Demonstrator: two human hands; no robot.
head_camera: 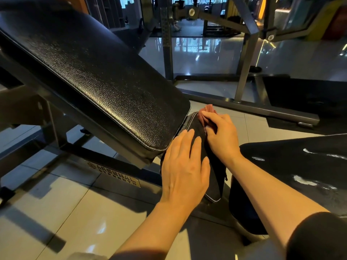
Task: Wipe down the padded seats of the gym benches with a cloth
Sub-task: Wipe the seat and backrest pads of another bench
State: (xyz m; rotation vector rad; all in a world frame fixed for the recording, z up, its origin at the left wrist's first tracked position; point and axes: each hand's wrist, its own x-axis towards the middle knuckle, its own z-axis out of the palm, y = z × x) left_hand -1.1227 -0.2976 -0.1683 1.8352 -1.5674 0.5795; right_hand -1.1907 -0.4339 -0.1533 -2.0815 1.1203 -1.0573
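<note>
The seat pad (197, 132) is being wiped — steadied by the flat left hand (185, 166), the cloth (205, 114) gripped in the right hand (220, 136). A stroke toward the near end is probably called for next.

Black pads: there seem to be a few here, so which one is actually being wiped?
The small seat pad below the big sloped back pad. The right hand holds the reddish cloth on it; the left hand rests flat there.

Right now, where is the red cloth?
In the head view, the cloth is right of centre, bunched under the right hand on the far end of the small seat pad, just below the big backrest.
</note>
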